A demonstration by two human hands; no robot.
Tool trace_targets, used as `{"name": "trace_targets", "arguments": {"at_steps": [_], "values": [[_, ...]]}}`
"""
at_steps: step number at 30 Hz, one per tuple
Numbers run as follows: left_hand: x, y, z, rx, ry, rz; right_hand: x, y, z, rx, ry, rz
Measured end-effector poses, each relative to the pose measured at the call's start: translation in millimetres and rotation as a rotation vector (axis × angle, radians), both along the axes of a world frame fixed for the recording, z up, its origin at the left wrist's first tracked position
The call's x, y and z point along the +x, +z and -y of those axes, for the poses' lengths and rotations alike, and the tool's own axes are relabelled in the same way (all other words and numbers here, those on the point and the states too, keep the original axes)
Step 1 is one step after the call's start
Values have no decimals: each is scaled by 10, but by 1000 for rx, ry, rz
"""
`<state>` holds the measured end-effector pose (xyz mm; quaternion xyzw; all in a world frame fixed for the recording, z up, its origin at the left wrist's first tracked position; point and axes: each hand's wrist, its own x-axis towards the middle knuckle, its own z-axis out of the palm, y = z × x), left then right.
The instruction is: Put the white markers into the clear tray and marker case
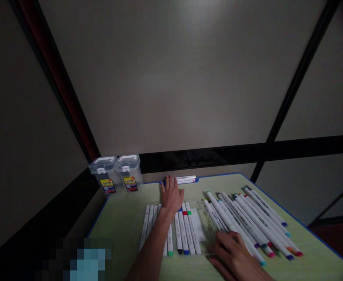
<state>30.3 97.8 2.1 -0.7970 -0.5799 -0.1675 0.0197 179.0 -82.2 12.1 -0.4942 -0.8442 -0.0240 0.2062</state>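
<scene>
My left hand point(171, 195) reaches over a row of white markers point(186, 230) with its fingers spread toward the back edge. Its fingertips are near a few markers point(186, 179) lying in a blue-edged slot there. The row sits in what looks like a clear plastic tray point(204, 222), and my forearm covers part of it. My right hand point(232, 251) is low at the front, fingers bent, beside the near ends of a loose pile of markers point(247, 218). What its fingers close on, if anything, is hidden.
Two clear plastic boxes with lids, a left box point(104, 175) and a right box point(129, 171), stand at the back left corner. The green tabletop point(117, 218) has a blue edge. Behind it rises a panelled wall point(174, 97) with dark strips.
</scene>
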Motion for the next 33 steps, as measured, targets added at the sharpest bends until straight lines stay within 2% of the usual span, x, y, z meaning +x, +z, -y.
{"name": "trace_targets", "arguments": {"at_steps": [11,20,33], "values": [[31,-15,-174,30,-21,-9,21,-75,-21,14,-7,35],[39,-14,-205,18,-6,-21,36,-83,-36,-35,-1,46],[54,-31,-256,1,23,-34,77,-195,-64,5,30,91]]}}
